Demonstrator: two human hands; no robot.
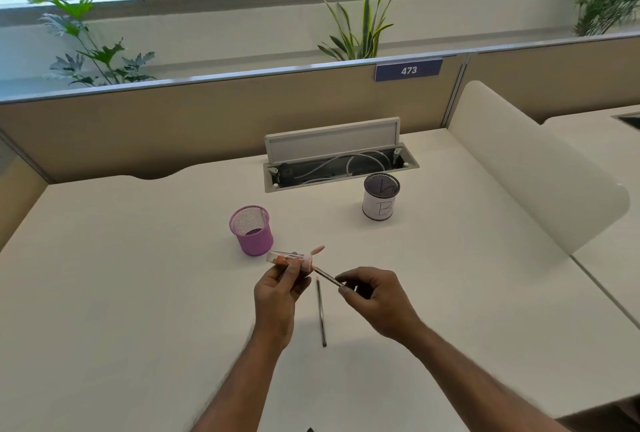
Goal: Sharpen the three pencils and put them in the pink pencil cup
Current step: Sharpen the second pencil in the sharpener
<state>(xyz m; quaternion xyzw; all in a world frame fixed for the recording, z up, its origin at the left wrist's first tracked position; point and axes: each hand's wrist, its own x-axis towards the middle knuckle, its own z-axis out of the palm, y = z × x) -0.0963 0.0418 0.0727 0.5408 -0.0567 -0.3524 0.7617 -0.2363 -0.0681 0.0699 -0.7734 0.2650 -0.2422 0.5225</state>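
My left hand curled round the clear sharpener, my right hand pinching a pencil with its tip in the sharpener's pink end, second pencil flat on the desk at six o'clock, pink cup upright at eleven o'clock, near the sharpener.

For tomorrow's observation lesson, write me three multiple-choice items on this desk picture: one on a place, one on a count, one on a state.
1. Where is the sharpener? A. in the pink cup B. in the left hand C. on the desk
2. How many cups stand on the desk? A. one B. two C. three
3. The right hand: A. grips a pencil B. lies flat C. holds a cup
Key: 1 B, that hand curls round it; 2 B, the pink cup and the cup marked B; 3 A, it pinches the pencil, whose tip is in the sharpener.
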